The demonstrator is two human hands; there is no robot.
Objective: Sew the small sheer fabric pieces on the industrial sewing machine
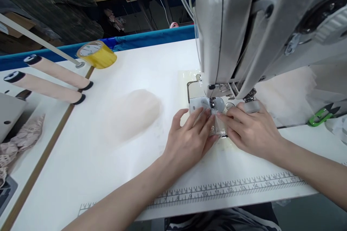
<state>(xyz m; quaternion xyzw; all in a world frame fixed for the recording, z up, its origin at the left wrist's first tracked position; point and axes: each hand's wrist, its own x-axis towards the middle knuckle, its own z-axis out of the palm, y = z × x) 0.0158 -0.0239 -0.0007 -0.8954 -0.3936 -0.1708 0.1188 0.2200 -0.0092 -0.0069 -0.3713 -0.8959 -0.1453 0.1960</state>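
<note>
My left hand [189, 139] and my right hand [251, 130] lie side by side on the white table [89, 166], right in front of the needle of a grey sewing machine [230, 25]. Between their fingertips is a small, thin, see-through piece of fabric [218, 128] pressed flat against the needle plate [217, 105]. The fingers of both hands are stretched out and lie on this piece. The presser foot stands just beyond the fingertips.
A pale sheer fabric pile [132, 113] lies left of my hands. Yellow tape roll [97, 54] and two thread cones [51, 79] sit at far left. Green snips [322, 114] lie at the right. A printed ruler [230, 187] runs along the table's front edge.
</note>
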